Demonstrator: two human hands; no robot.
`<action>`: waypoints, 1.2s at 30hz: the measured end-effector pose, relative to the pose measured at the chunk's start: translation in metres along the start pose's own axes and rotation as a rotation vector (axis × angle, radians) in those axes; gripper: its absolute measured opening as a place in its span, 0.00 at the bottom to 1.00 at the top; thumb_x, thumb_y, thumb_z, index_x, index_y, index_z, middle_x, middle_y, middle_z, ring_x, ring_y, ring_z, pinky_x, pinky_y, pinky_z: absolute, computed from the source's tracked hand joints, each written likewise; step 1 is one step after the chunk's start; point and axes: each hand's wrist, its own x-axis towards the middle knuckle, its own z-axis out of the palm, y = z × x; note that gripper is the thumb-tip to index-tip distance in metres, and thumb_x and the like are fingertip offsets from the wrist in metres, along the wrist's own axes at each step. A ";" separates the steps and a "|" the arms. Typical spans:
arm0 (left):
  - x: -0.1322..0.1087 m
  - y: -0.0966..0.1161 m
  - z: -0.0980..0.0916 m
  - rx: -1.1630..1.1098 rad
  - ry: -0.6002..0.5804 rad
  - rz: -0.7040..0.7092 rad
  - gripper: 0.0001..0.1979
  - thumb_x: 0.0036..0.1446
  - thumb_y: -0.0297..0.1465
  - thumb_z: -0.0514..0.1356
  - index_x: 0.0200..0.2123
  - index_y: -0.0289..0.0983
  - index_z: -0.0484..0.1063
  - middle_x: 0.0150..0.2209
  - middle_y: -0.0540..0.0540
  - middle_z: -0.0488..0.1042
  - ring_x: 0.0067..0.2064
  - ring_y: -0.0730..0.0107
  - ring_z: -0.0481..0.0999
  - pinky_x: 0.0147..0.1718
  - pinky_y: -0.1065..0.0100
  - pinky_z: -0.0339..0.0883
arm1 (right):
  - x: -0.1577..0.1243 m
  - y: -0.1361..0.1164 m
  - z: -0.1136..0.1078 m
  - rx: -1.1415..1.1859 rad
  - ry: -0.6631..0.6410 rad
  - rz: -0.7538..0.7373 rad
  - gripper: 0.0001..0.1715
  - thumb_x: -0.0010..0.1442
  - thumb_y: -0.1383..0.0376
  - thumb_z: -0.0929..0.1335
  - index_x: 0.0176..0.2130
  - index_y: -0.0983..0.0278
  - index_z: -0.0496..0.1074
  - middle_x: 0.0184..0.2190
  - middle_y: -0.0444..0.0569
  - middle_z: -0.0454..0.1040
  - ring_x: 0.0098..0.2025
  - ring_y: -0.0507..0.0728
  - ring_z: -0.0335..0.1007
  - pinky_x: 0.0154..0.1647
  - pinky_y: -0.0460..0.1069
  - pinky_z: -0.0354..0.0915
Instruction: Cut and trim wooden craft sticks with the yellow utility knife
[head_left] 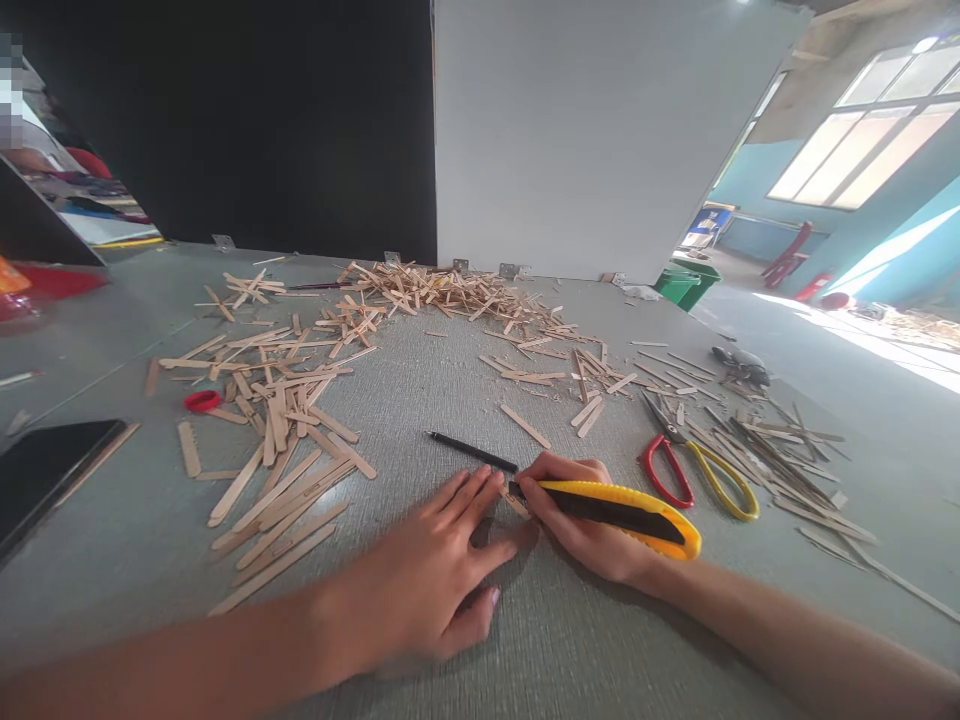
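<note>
My right hand (581, 525) is closed around a yellow and black utility knife (622, 515), its front end pointing left. Under that end lies a small wooden craft stick piece (516, 502) on the table; the blade itself is too small to make out. My left hand (457, 560) lies palm down beside it, fingers stretched and spread, with fingertips at the edge of the piece. Just beyond both hands rests a black pen (472, 451). Scissors (686, 450) with one red and one yellow handle lie open to the right of my right hand.
Loose craft sticks (277, 410) spread over the left, with a red ring (202, 401) among them. A larger heap (450, 290) lies by the upright black and grey panels (585, 130). Thin wood strips (795, 450) lie at right, a phone (60, 470) at left.
</note>
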 end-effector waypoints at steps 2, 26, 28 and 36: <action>0.000 0.001 -0.001 0.007 -0.022 -0.006 0.35 0.60 0.28 0.61 0.70 0.37 0.64 0.75 0.29 0.52 0.73 0.28 0.55 0.68 0.36 0.59 | 0.000 0.000 0.000 0.003 0.002 -0.002 0.20 0.72 0.56 0.65 0.31 0.61 0.72 0.23 0.42 0.70 0.25 0.52 0.62 0.29 0.48 0.61; 0.002 0.003 -0.006 0.086 -0.079 -0.013 0.39 0.60 0.29 0.62 0.74 0.38 0.58 0.74 0.24 0.55 0.73 0.28 0.53 0.67 0.35 0.60 | -0.001 0.001 -0.001 -0.027 -0.036 0.007 0.22 0.73 0.55 0.62 0.28 0.59 0.64 0.23 0.41 0.66 0.24 0.51 0.58 0.30 0.49 0.59; 0.001 0.004 -0.006 0.098 -0.085 -0.011 0.39 0.61 0.29 0.61 0.74 0.38 0.58 0.73 0.22 0.54 0.73 0.28 0.52 0.67 0.35 0.60 | -0.001 0.002 -0.001 -0.032 -0.032 0.000 0.22 0.73 0.55 0.62 0.28 0.60 0.65 0.23 0.41 0.67 0.24 0.51 0.60 0.30 0.49 0.59; 0.003 0.005 -0.008 0.118 -0.125 -0.039 0.38 0.61 0.30 0.61 0.74 0.36 0.58 0.73 0.20 0.53 0.73 0.28 0.50 0.67 0.36 0.59 | -0.002 0.002 0.000 -0.013 0.009 -0.012 0.18 0.72 0.57 0.64 0.31 0.61 0.71 0.24 0.43 0.73 0.25 0.52 0.65 0.30 0.48 0.61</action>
